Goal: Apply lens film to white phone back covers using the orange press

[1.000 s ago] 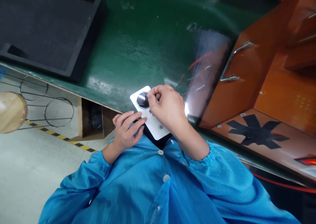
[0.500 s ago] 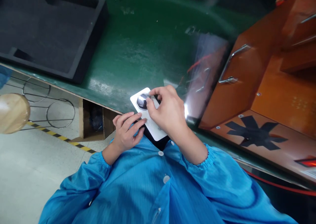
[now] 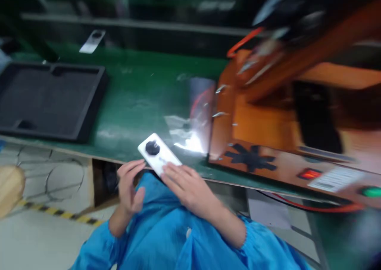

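Nearest, in blue sleeves (image 3: 98, 244), the left hand (image 3: 130, 186) is loosely spread and empty, its fingertips at the near edge of a white panel (image 3: 166, 157); whether they touch it, I cannot tell. The right hand (image 3: 190, 188) lays extended fingers over the panel's lower end; its thumb is hidden, so its grip is unclear. The panel, dark disc (image 3: 152, 147) upward, sits at the front edge of the green desk (image 3: 133, 87). Beyond are a black tray (image 3: 44, 103) at left, an orange machine (image 3: 262, 115) at right, and farthest, a second white panel (image 3: 91, 43).

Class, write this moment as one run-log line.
white panel: dark disc showing | right hand: fingers over one end | left hand: beside panel, contact unclear | black tray: on green bench
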The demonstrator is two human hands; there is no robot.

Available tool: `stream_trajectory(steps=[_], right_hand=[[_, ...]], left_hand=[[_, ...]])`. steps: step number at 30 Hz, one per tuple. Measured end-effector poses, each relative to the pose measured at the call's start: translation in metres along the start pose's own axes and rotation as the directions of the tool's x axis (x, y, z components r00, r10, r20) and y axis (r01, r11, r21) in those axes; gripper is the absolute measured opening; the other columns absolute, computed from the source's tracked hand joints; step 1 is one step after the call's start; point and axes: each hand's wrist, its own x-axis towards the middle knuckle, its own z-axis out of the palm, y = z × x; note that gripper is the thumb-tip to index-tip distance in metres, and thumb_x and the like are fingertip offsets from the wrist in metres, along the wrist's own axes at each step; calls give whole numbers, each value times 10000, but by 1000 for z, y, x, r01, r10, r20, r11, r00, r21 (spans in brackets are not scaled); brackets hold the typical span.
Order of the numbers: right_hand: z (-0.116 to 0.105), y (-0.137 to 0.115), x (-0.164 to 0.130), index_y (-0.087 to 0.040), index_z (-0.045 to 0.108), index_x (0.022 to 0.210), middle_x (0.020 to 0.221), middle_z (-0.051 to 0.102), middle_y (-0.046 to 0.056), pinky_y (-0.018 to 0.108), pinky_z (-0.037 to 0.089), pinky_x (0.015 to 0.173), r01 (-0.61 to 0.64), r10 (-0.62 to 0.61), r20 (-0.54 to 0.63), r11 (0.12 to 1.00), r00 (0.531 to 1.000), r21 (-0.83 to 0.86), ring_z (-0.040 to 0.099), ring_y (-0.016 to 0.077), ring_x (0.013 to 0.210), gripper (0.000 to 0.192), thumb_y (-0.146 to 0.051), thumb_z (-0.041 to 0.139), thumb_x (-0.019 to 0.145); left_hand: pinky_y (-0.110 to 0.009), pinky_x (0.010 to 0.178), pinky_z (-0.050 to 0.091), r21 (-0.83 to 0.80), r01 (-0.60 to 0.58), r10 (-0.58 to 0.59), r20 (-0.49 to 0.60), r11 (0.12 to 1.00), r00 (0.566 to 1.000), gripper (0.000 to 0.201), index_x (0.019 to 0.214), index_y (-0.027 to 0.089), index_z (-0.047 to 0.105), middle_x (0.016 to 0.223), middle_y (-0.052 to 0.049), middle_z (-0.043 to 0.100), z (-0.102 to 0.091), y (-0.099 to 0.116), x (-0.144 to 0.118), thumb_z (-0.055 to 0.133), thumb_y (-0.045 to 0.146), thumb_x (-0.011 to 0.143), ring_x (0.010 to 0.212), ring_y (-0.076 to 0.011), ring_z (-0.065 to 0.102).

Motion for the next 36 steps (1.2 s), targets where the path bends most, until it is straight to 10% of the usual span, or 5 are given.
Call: stream_trajectory(steps=[4, 9, 17, 24, 36], right_hand=[[-13, -3, -3, -155, 796, 1174, 1286, 803, 100, 357, 624, 1046, 68, -107, -329, 990, 938, -127, 703, 244, 1344, 180, -190, 692, 1030], [-83, -15, -50, -241, 822, 979, 1140, 846, 24, 305, 643, 1010, -109, -18, -525, 971, 851, -211, 731, 192, 1294, 155, -223, 675, 1023], [-151, 2, -141, -162, 764, 1164, 1132, 836, 156, 401, 623, 938, -461, 132, -561, 734, 817, -498, 805, 277, 1140, 295, -26, 641, 934], [-154, 40, -154, -289, 596, 1570, 1237, 818, 91, 419, 606, 863, -581, 139, -677, 652, 723, -487, 815, 282, 1101, 729, 1, 598, 902], [-169, 147, -74, -141, 740, 1385, 1408, 742, 161, 435, 516, 1080, -627, 426, -502, 694, 753, -352, 686, 268, 1346, 465, -89, 431, 1041]], left_hand=[[-429, 926, 549, -88, -55, 36, -199, 995, 979, 258, 1142, 204, 756, 1049, -77, 746, -6, 19, 52, 627, 350, 972, 1012, -264, 692], [-271, 758, 564, -314, 33, 17, 155, 949, 988, 130, 1079, 222, 776, 1034, -34, 727, 17, 95, 148, 704, 243, 973, 870, -158, 686], [-348, 775, 620, -618, 443, 184, 693, 649, 697, 538, 1299, 128, 702, 1224, -177, 786, 171, 200, 240, 860, 329, 826, 925, -222, 746], [-292, 626, 537, -622, 682, -230, 651, 385, 723, 147, 924, 159, 692, 986, -105, 786, 247, 242, 250, 752, 199, 795, 783, -199, 705], [-244, 511, 502, -248, 832, -395, 789, 496, 470, 533, 1042, 156, 781, 766, -67, 777, 79, 146, 115, 842, 618, 784, 585, -194, 683]])
